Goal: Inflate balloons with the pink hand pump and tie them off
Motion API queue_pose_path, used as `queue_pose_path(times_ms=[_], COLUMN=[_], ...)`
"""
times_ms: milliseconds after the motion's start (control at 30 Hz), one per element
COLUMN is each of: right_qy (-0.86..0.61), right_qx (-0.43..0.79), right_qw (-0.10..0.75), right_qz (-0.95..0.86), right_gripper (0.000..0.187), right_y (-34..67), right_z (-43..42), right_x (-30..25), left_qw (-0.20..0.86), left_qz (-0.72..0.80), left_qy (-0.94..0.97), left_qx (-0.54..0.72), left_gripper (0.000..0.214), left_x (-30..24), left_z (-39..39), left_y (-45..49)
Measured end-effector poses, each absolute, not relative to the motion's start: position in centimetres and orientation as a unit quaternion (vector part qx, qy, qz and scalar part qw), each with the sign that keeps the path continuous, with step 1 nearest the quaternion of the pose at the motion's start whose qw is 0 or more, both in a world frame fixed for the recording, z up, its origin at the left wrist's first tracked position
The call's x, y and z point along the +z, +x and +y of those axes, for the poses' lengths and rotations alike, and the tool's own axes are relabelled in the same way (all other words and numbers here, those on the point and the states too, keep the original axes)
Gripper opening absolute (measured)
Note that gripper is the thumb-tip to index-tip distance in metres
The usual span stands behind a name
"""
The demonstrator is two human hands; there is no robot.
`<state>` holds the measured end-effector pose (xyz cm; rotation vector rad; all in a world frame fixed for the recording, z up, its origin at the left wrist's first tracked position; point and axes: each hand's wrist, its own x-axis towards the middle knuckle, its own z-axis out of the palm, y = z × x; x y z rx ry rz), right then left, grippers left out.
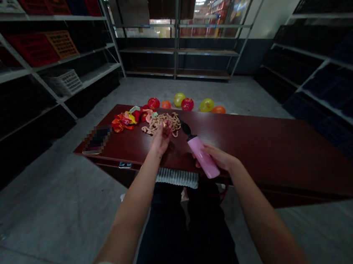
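Observation:
My right hand (218,157) grips a pink balloon hand pump (201,154) with a black nozzle, held tilted over the near edge of the dark red table (260,144). My left hand (162,137) reaches into a heap of pale beige uninflated balloons (159,123); its fingers are curled on one of them. A pile of red, orange and yellow flat balloons (129,119) lies just left of that heap.
Several inflated balloons (187,104), red, yellow and orange, lie on the floor beyond the table's far edge. A phone (97,140) rests at the table's left end. Metal shelving with crates (33,48) lines the left, back and right walls.

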<state>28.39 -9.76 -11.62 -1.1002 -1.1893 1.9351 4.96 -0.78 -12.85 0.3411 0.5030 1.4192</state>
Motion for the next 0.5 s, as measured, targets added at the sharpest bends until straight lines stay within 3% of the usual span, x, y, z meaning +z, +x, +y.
queue_pose_path(times_ms=[100, 233, 500], right_qy=[-0.363, -0.309, -0.310], right_qx=[0.750, 0.739, 0.735], right_qw=[0.290, 0.347, 0.306], right_qz=[-0.471, -0.488, -0.520], right_gripper=[0.057, 0.045, 0.043], right_y=[28.8, 29.5, 29.5], right_z=[-9.7, -9.9, -9.9], right_x=[-12.3, -12.6, -12.3], left_qw=[0.705, 0.694, 0.685], left_qz=[0.227, 0.231, 0.282], left_qy=[0.140, 0.129, 0.172], left_qx=[0.657, 0.669, 0.649], left_gripper=[0.016, 0.017, 0.021], left_x=[-13.7, -14.0, -14.3], left_z=[-0.7, -0.7, -0.4], left_y=[4.9, 4.8, 5.3])
